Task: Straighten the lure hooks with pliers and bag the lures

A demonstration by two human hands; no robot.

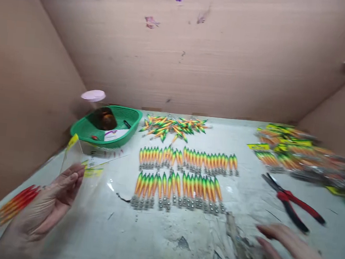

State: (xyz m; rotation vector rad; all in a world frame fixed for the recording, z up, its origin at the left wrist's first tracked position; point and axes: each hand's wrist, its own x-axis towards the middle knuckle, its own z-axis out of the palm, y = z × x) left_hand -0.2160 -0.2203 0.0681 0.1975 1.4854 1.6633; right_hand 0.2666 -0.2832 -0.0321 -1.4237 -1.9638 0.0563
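Two rows of green and orange lures (192,186) lie in the middle of the surface (149,241), with more than ten in each row. One loose heap (173,125) of the same kind lies behind them, on the far side. I see my left hand (51,205) at the near left, its grip pinched on one clear bag (74,156) with a yellow top. My right hand (295,251) is blurry at the near right; its grip looks wide, fingers apart. Just past it lies one pair of red and black pliers (283,195). Many packed bags (295,149) overlap at the far right, so I cannot count them. A few red lures (22,200) lie beside my left hand. One green basket (135,120) sits at the far left, with one pink lid (93,95) by it. Small dark marks show beside the clear bag, and the packed bags have yellow tags (258,146), all too blurry to read.
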